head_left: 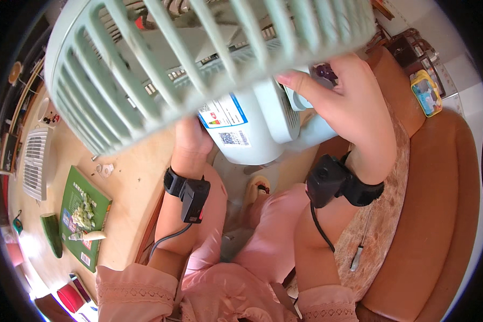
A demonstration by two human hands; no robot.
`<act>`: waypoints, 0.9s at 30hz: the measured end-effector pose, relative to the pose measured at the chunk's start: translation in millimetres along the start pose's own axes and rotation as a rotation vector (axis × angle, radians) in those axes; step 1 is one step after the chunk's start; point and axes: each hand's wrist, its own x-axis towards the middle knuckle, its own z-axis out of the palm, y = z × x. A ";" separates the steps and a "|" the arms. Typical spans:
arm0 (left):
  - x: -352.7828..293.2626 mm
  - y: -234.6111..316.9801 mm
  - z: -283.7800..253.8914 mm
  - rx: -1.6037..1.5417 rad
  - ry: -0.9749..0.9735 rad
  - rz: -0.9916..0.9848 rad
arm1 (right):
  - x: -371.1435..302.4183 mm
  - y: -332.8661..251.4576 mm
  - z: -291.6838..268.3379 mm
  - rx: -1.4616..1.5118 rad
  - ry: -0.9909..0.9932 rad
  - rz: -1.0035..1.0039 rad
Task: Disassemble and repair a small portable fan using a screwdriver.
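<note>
Plainly a pale-green slatted appliance (239, 83).

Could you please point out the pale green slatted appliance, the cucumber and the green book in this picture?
Pale green slatted appliance (236, 83): head view, on the lower rim of its slatted part.
Cucumber (51, 235): head view, middle of its dark green skin.
Green book (74, 185): head view, bare upper cover.

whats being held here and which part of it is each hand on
A pale green appliance with a slatted grille: the left hand is against its body's left side, fingers hidden; the right hand grips behind the grille, thumb near the rim.
</note>
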 end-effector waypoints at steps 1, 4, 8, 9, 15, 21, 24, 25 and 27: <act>2.7 -3.2 1.7 -0.032 -0.080 -0.032 | 0.0 3.0 0.4 -0.006 0.030 -0.042; 1.9 -6.1 14.3 -0.094 -0.207 -0.102 | -1.4 10.3 0.2 -0.052 0.105 -0.119; -0.2 -10.4 23.9 -0.089 -0.263 -0.148 | -4.1 9.3 1.1 -0.150 0.176 -0.076; -0.2 -9.4 24.2 -0.082 -0.264 -0.142 | -3.3 9.4 2.1 -0.131 0.191 -0.062; -4.8 -1.4 12.3 0.006 -0.237 -0.126 | -2.3 0.4 3.9 -0.118 0.227 -0.057; -30.2 -14.3 -2.8 0.212 -0.066 -0.189 | -13.8 -1.0 -7.4 -0.086 0.070 -0.047; -36.1 -18.3 -42.3 0.260 -0.121 -0.126 | -12.4 2.5 -6.6 -0.079 0.023 -0.093; -41.3 -16.4 -48.3 0.264 -0.116 -0.095 | -10.8 3.6 -5.9 -0.080 0.029 -0.175; -49.1 -14.0 -55.9 0.273 -0.119 -0.031 | -2.6 3.1 -4.9 -0.016 0.014 -0.347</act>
